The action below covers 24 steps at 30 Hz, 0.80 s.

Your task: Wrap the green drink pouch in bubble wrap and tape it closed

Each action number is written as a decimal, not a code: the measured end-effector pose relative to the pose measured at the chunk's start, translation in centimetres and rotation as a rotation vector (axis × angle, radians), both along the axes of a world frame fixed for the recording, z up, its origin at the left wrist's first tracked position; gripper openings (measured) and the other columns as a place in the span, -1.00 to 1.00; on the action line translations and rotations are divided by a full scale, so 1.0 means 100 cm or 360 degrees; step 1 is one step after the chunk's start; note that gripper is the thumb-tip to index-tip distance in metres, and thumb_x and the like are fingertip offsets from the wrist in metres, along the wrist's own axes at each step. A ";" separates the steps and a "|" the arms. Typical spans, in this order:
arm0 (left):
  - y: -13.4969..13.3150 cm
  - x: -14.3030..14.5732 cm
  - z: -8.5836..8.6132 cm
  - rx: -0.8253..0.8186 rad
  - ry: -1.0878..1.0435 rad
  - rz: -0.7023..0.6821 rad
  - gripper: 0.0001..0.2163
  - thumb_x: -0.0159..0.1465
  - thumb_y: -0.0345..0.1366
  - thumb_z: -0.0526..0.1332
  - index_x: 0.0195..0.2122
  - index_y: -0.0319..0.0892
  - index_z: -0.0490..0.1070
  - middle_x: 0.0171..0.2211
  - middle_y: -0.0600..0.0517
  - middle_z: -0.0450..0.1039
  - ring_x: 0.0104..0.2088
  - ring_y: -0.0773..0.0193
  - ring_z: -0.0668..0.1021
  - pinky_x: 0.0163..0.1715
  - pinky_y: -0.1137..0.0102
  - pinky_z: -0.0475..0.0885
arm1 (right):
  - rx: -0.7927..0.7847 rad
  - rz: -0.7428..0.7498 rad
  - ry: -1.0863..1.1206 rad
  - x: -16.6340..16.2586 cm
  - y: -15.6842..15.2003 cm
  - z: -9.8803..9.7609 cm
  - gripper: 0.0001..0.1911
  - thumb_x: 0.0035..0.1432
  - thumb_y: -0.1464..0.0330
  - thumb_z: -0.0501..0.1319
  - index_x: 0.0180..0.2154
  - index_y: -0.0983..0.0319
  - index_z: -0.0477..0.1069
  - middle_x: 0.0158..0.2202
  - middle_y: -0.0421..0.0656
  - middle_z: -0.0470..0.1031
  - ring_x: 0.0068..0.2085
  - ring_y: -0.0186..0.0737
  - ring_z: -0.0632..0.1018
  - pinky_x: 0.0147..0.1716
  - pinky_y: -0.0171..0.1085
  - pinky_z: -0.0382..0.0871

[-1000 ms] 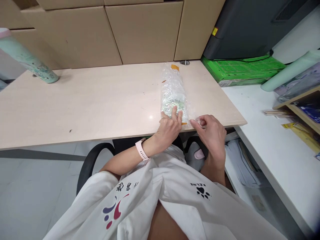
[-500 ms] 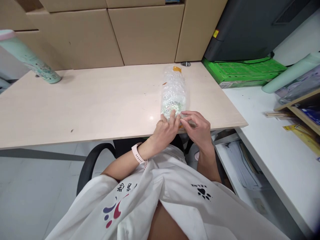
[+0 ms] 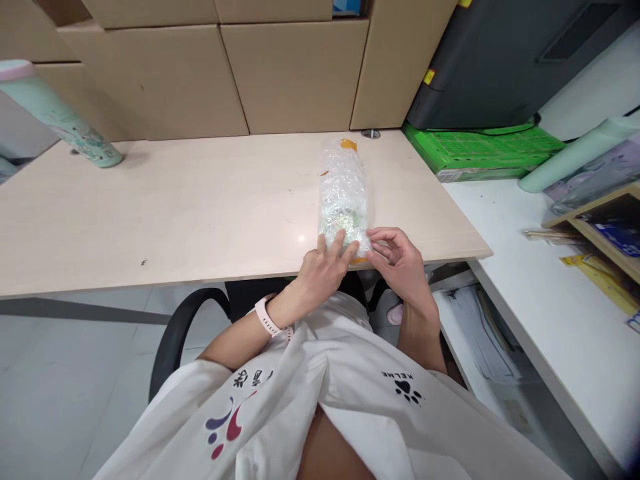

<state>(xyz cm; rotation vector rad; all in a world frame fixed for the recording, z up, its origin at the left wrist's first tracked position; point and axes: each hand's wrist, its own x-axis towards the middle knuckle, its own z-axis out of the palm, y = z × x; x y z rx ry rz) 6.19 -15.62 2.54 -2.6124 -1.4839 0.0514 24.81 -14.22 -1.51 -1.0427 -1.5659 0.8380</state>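
A bubble-wrapped package (image 3: 343, 190) lies lengthwise on the pale wooden desk (image 3: 215, 207), its near end close to the front edge. Bits of orange tape show at both its ends, and something greenish is visible through the wrap. My left hand (image 3: 327, 265), with a pink band on the wrist, rests with fingers spread on the package's near end. At the near right corner, my right hand (image 3: 399, 260) pinches the edge of the wrap between thumb and fingers.
Cardboard boxes (image 3: 295, 77) line the back of the desk. A mint-green tumbler (image 3: 75, 123) stands at the far left. On the right are a green box (image 3: 490, 155) under a dark grey machine (image 3: 500, 60), a white side desk (image 3: 530, 293) and a chair armrest (image 3: 173, 327) lower left.
My right hand has shifted slightly right and down along the package's corner. My left hand has slid a little to the left and its fingers are more spread.
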 end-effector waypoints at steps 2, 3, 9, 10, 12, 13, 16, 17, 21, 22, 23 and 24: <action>-0.001 -0.001 0.000 0.0011 -0.0005 -0.0010 -0.38 0.35 -0.59 -0.06 0.41 -0.03 0.16 0.44 -0.12 0.11 0.29 -0.24 0.38 -0.35 0.29 0.62 | 0.0031 -0.0049 -0.0005 -0.002 0.001 -0.002 -0.78 0.18 0.31 0.31 -0.13 0.11 0.38 0.09 -0.12 0.41 0.15 -0.19 0.51 0.14 -0.09 0.45; -0.001 -0.002 0.000 0.0017 -0.0009 -0.0014 -0.38 0.35 -0.59 -0.06 0.40 -0.02 0.16 0.44 -0.13 0.11 0.28 -0.23 0.39 -0.35 0.29 0.61 | 0.0045 -0.0095 -0.0020 -0.004 0.002 -0.003 -0.77 0.18 0.29 0.30 -0.12 0.12 0.38 0.11 -0.10 0.39 0.14 -0.18 0.50 0.12 -0.10 0.47; -0.005 -0.011 -0.011 0.0076 -0.0103 -0.0036 -0.36 0.34 -0.57 0.01 0.41 0.07 0.15 0.44 -0.06 0.13 0.33 -0.20 0.35 -0.37 0.39 0.58 | -0.0016 -0.0549 -0.0359 -0.018 0.012 -0.003 -0.58 0.29 0.14 0.17 0.11 0.18 0.37 0.02 0.02 0.54 -0.03 -0.10 0.58 -0.06 -0.06 0.53; -0.005 -0.013 -0.014 0.0098 -0.0121 -0.0042 -0.37 0.35 -0.57 0.01 0.41 0.08 0.16 0.43 -0.05 0.14 0.33 -0.18 0.35 -0.37 0.40 0.57 | -0.0023 -0.0562 -0.0416 -0.020 0.014 -0.003 -0.54 0.30 0.13 0.16 0.14 0.18 0.36 -0.01 0.02 0.56 -0.09 -0.11 0.59 -0.06 -0.04 0.52; -0.006 -0.016 -0.020 0.0152 -0.0160 -0.0046 -0.38 0.36 -0.56 0.00 0.40 0.10 0.18 0.42 -0.03 0.17 0.33 -0.14 0.36 -0.37 0.42 0.57 | -0.0035 -0.0518 -0.0430 -0.022 0.018 -0.004 -0.49 0.30 0.12 0.16 0.21 0.17 0.32 -0.01 0.02 0.56 -0.11 -0.12 0.59 -0.04 -0.02 0.51; -0.006 -0.017 -0.023 0.0175 -0.0186 -0.0047 -0.38 0.36 -0.56 0.00 0.39 0.11 0.19 0.42 -0.02 0.18 0.33 -0.13 0.37 -0.37 0.42 0.58 | -0.0052 -0.0482 -0.0374 -0.022 0.020 -0.005 -0.46 0.29 0.12 0.17 0.24 0.16 0.29 0.00 0.02 0.56 -0.09 -0.11 0.59 -0.03 -0.03 0.51; -0.006 -0.021 -0.031 0.0216 -0.0293 -0.0054 -0.33 0.33 -0.60 0.02 0.39 0.15 0.17 0.42 0.00 0.17 0.34 -0.07 0.36 -0.32 0.42 0.61 | -0.0184 -0.0388 -0.0037 -0.019 0.028 -0.010 -0.31 0.22 0.11 0.25 0.31 0.13 0.19 0.03 0.01 0.54 0.01 -0.10 0.59 0.02 -0.05 0.51; -0.005 -0.022 -0.033 0.0221 -0.0326 -0.0058 -0.31 0.31 -0.61 0.03 0.40 0.17 0.16 0.42 0.01 0.17 0.35 -0.04 0.36 -0.29 0.42 0.62 | -0.0251 -0.0372 0.0081 -0.018 0.030 -0.011 -0.26 0.19 0.10 0.28 0.33 0.12 0.16 0.05 0.00 0.53 0.03 -0.10 0.59 0.03 -0.05 0.51; -0.003 -0.028 -0.041 0.0297 -0.0436 -0.0078 -0.28 0.29 -0.64 0.06 0.38 0.20 0.18 0.41 0.03 0.18 0.32 0.07 0.40 -0.19 0.41 0.64 | -0.0527 -0.0172 0.0395 -0.019 0.040 0.000 -0.28 0.12 0.05 0.34 0.26 0.11 0.28 0.02 -0.05 0.57 0.00 -0.03 0.62 0.02 0.00 0.54; -0.003 -0.029 -0.043 0.0333 -0.0465 -0.0087 -0.29 0.29 -0.65 0.06 0.37 0.20 0.21 0.40 0.04 0.20 0.31 0.09 0.42 -0.16 0.40 0.64 | -0.0569 -0.0089 0.0429 -0.022 0.041 0.004 -0.34 0.13 0.04 0.32 0.21 0.12 0.34 0.01 -0.06 0.59 0.01 -0.01 0.62 0.02 0.01 0.55; -0.003 -0.029 -0.046 0.0370 -0.0495 -0.0100 -0.30 0.30 -0.65 0.06 0.35 0.20 0.23 0.39 0.05 0.23 0.30 0.09 0.44 -0.14 0.39 0.64 | -0.0591 -0.0012 0.0447 -0.025 0.041 0.009 -0.40 0.15 0.04 0.30 0.16 0.13 0.38 0.01 -0.06 0.60 0.02 0.00 0.62 0.03 0.02 0.54; -0.002 -0.028 -0.048 0.0406 -0.0524 -0.0113 -0.32 0.31 -0.65 0.05 0.34 0.21 0.25 0.38 0.06 0.25 0.29 0.10 0.45 -0.13 0.38 0.64 | -0.0598 0.0048 0.0451 -0.030 0.041 0.013 -0.45 0.16 0.05 0.29 0.13 0.13 0.40 0.02 -0.06 0.60 0.03 0.01 0.62 0.05 0.03 0.54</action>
